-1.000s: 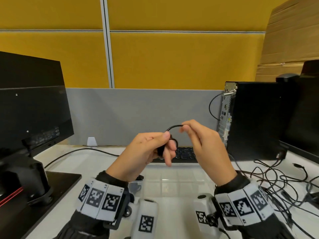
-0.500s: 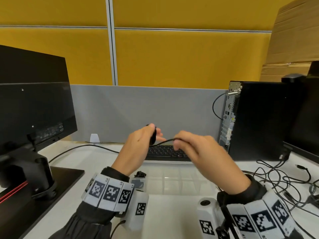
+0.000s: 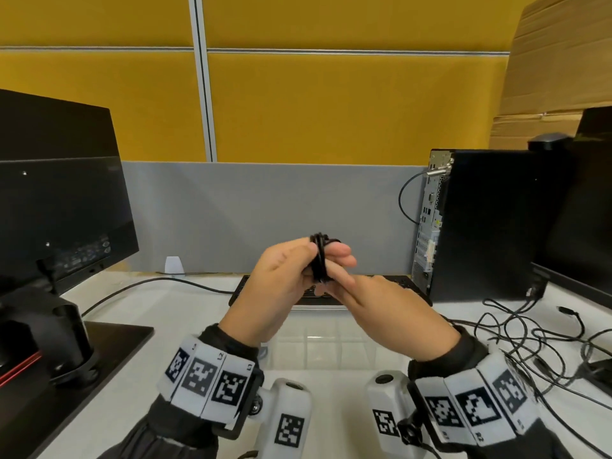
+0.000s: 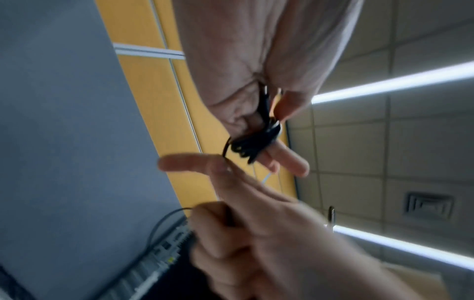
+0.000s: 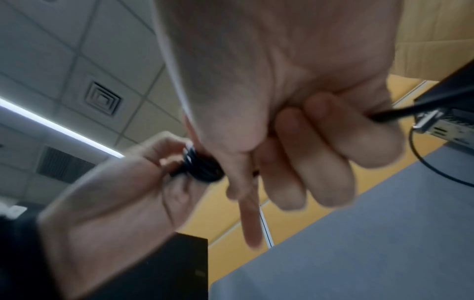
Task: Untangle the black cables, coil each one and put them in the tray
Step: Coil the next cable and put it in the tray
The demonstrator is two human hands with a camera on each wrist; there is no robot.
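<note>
A thin black cable is wound into a small tight coil (image 3: 319, 260) round the fingers of my left hand (image 3: 331, 255), and the thumb presses on it. Both hands are raised above the clear compartment tray (image 3: 331, 346). My right hand (image 3: 334, 286) sits just under the coil and pinches the cable's short free end against it. In the left wrist view the coil (image 4: 254, 142) wraps my left fingers (image 4: 279, 156), with a short strand running to my right hand (image 4: 223, 164). The right wrist view shows the coil (image 5: 202, 168) between my right hand (image 5: 246, 178) and left hand (image 5: 169, 162).
A tangle of black cables (image 3: 536, 339) lies on the white desk at the right. A keyboard (image 3: 390, 286) lies behind the tray, a black computer tower (image 3: 480, 223) stands at the back right, and a monitor (image 3: 59, 210) with its base (image 3: 99, 352) stands at the left.
A second ago the cable arched between my hands. It then stretched between them, and now that loose length is wound onto the coil and my right hand has closed in under it.
</note>
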